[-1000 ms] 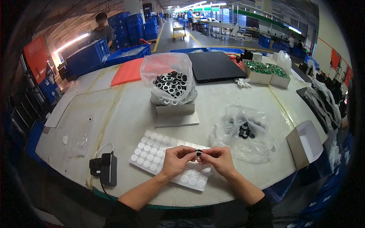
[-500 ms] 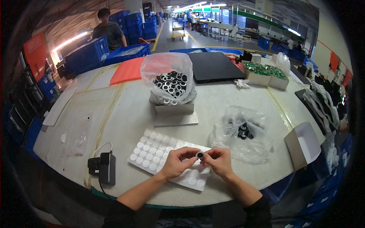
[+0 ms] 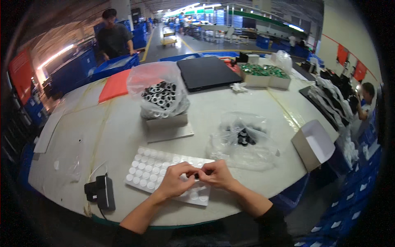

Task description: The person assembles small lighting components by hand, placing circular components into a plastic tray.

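Both my hands meet over the right part of a white tray (image 3: pixel 130 185) that carries rows of round white discs. Between the fingertips is a small round black part (image 3: pixel 196 176), mostly covered now; the earlier frame shows a pale ring around it. My left hand (image 3: pixel 177 180) pinches it from one side and my right hand (image 3: pixel 218 175) from the other. Beyond the tray, a clear bag (image 3: pixel 135 78) full of black and silver rings sits in a low box (image 3: pixel 168 122). Right of that lies an open clear bag (image 3: pixel 259 154) with small black parts (image 3: pixel 245 138).
A black power adapter (image 3: pixel 106 192) with a cable lies left of the tray. An open white carton (image 3: pixel 314 146) stands at the right edge. Farther back are a black flat panel (image 3: pixel 207 73), a red sheet (image 3: pixel 114 85) and boxes of green circuit boards (image 3: pixel 257 70). A person (image 3: pixel 115 39) stands beyond.
The view has turned right, so the table appears shifted left. My fingers have closed further around the small part, which was plainly visible before and is now mostly hidden.
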`<state>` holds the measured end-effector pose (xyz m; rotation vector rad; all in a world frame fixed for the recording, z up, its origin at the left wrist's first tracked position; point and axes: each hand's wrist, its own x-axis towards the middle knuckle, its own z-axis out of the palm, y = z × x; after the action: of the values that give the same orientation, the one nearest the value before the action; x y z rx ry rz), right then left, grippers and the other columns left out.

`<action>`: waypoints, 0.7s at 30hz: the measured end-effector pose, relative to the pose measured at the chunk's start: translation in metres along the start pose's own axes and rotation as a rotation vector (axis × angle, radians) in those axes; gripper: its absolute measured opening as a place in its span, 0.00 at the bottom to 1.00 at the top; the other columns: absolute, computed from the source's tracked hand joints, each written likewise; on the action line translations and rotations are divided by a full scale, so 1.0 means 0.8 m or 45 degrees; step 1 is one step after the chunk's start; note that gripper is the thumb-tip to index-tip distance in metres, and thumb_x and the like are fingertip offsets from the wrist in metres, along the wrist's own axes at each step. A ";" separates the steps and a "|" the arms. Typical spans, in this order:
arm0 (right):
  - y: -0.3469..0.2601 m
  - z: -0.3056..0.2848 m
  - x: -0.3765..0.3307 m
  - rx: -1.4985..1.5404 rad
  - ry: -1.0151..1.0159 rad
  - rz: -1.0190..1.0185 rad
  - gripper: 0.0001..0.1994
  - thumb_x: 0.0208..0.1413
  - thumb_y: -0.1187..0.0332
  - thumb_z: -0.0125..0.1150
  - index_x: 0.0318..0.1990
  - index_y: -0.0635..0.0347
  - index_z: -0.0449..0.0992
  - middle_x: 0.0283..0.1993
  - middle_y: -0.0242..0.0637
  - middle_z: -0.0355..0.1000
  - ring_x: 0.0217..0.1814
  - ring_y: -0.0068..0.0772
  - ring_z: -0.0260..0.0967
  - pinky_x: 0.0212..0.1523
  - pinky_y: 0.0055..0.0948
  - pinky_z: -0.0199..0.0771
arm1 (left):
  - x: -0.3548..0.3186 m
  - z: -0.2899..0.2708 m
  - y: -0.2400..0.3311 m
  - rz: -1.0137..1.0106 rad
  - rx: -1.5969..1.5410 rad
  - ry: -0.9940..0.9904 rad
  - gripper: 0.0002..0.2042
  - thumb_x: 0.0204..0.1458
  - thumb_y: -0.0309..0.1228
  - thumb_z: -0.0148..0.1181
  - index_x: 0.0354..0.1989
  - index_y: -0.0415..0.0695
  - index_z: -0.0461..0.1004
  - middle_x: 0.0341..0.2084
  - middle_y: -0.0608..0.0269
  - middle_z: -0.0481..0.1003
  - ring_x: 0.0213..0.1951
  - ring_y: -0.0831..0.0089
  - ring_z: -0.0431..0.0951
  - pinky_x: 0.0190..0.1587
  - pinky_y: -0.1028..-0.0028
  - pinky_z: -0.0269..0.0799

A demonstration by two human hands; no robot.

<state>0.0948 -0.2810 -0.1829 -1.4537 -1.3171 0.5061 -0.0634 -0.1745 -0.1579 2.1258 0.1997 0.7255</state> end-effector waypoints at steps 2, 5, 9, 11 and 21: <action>-0.005 -0.015 0.003 -0.225 -0.016 -0.088 0.13 0.51 0.66 0.59 0.20 0.66 0.75 0.11 0.37 0.65 0.13 0.20 0.60 0.16 0.25 0.62 | 0.001 0.004 0.008 -0.054 -0.124 -0.002 0.13 0.43 0.19 0.57 0.39 0.39 0.77 0.26 0.61 0.76 0.28 0.78 0.74 0.32 0.78 0.70; 0.020 -0.061 0.021 -0.053 0.415 0.270 0.19 0.56 0.62 0.54 0.18 0.67 0.75 0.12 0.37 0.67 0.14 0.20 0.64 0.19 0.23 0.64 | -0.004 0.000 -0.002 -0.296 -0.474 0.181 0.10 0.48 0.21 0.59 0.39 0.34 0.75 0.27 0.64 0.76 0.31 0.80 0.75 0.36 0.80 0.72; 0.065 -0.166 -0.005 -0.925 0.790 0.486 0.08 0.48 0.68 0.56 0.28 0.64 0.79 0.27 0.46 0.75 0.29 0.46 0.73 0.35 0.39 0.72 | 0.003 0.009 -0.009 -0.548 -0.624 0.213 0.06 0.46 0.20 0.60 0.34 0.36 0.75 0.26 0.66 0.76 0.29 0.83 0.74 0.34 0.82 0.69; 0.075 -0.176 -0.005 -1.052 0.830 0.435 0.08 0.46 0.69 0.57 0.31 0.63 0.79 0.31 0.48 0.74 0.34 0.48 0.72 0.38 0.41 0.71 | 0.004 0.007 -0.014 -0.576 -0.658 0.230 0.06 0.46 0.20 0.61 0.34 0.36 0.75 0.26 0.65 0.76 0.29 0.82 0.74 0.33 0.82 0.70; 0.067 -0.168 -0.007 -0.999 0.898 0.384 0.08 0.41 0.70 0.64 0.28 0.63 0.75 0.29 0.45 0.74 0.33 0.45 0.72 0.36 0.38 0.70 | -0.004 -0.006 -0.021 -0.652 -0.882 0.298 0.07 0.48 0.22 0.61 0.35 0.35 0.75 0.27 0.61 0.77 0.29 0.77 0.76 0.34 0.78 0.72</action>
<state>0.2305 -0.3319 -0.1847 -2.2147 -0.7275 -0.3911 -0.0668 -0.1622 -0.1700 1.2569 0.5143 0.6133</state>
